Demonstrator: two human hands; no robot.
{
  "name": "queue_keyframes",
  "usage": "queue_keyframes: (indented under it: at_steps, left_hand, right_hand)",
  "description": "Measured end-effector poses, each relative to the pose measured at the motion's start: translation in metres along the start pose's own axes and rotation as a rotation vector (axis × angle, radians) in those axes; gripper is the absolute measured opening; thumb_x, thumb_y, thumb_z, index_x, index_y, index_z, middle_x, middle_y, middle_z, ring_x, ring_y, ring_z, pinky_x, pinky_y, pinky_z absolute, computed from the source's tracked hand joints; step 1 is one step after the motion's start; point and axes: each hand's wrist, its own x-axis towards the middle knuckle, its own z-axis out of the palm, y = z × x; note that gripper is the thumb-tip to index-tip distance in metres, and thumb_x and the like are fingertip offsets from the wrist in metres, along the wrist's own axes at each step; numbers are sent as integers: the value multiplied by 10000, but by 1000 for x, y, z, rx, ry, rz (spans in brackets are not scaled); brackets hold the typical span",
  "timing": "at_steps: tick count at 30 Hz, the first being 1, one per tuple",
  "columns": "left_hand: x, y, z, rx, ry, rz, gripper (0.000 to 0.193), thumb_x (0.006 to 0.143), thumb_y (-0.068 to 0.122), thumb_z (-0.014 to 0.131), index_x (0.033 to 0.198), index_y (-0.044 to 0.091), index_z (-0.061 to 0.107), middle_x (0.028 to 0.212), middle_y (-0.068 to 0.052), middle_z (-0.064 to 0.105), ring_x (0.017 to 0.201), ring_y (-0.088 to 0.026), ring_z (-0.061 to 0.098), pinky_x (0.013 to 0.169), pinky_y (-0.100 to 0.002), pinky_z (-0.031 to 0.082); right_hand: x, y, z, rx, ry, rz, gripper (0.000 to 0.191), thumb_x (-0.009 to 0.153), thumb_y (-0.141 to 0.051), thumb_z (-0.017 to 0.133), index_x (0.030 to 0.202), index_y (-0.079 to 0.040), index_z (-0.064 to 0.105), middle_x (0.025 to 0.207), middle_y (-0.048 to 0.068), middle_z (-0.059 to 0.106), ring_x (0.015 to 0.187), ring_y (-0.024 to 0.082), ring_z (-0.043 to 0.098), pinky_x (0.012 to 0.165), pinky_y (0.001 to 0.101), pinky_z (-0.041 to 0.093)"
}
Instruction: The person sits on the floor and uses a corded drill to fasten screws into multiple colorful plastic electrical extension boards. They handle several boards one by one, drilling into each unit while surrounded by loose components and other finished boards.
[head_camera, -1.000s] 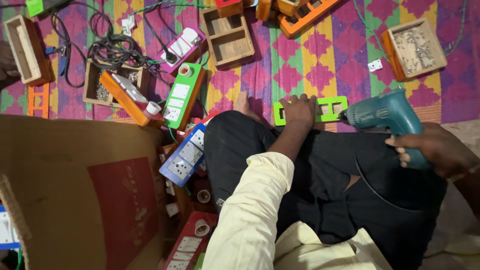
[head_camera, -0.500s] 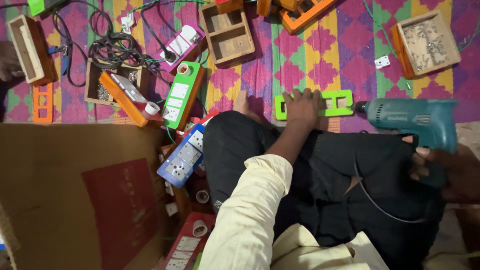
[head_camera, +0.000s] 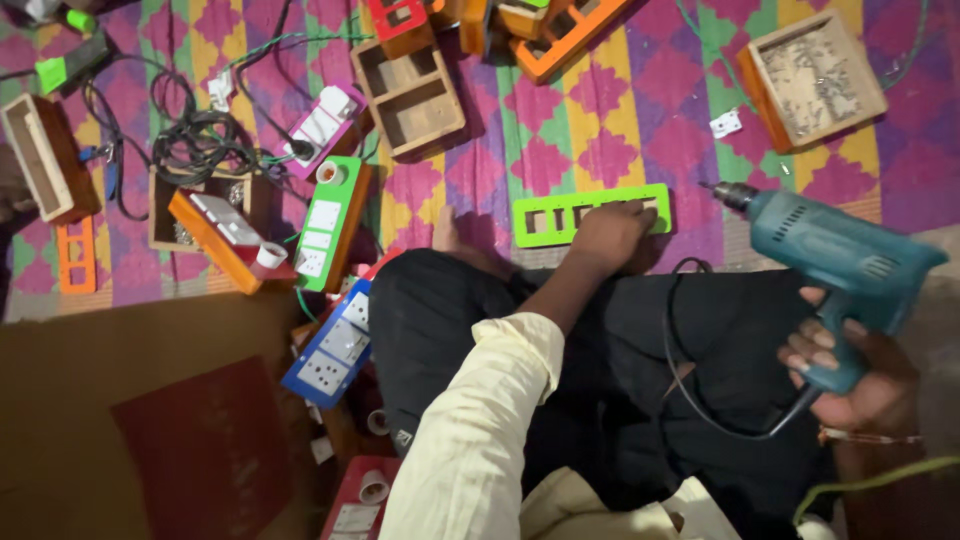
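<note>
Two hands work apart: left hand (head_camera: 612, 232) presses the bright green slotted plastic faceplate (head_camera: 590, 214) flat on the mat, right hand (head_camera: 858, 378) grips the teal electric drill (head_camera: 838, 262), lifted clear; drilling seems the step, needing the bit lowered onto the plate.

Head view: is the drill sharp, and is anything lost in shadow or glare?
Head view: drill sharp in the right hand; green plate under the left hand clear; lap dark, little detail; no glare; edges slightly curved.

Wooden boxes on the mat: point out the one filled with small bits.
The wooden box at the top right, above the drill; the others nearby show bare compartments.
</note>
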Motion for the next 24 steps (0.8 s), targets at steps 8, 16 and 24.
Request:
queue_keyframes:
  at_steps: [8,16,24]
  left_hand:
    - [-3,-3,13,202,1,106,280,896,209,552,1101,65,676,997,-119,684,853,-323,699,732,-452,563]
    - [-10,2,9,287,69,185,304,867,243,541,1074,39,631,931,-123,637,793,-317,652,609,-474,516]
    - [-6,-1,12,371,-67,183,271,888,245,547,1027,35,646,914,-137,653,800,-312,659,612,-470,518]
  right_hand:
    - [2,11,11,93,-3,-38,504,1016,-127,641,1420,127,481,869,68,543,755,110,522,843,351,421]
    - [-4,18,9,133,31,-89,477,1025,-133,646,1409,108,496,856,62,538,738,101,512,861,345,424]
    - [-2,19,8,111,44,-100,486,1000,-135,655,1396,104,504,854,62,542,726,101,509,849,343,429]
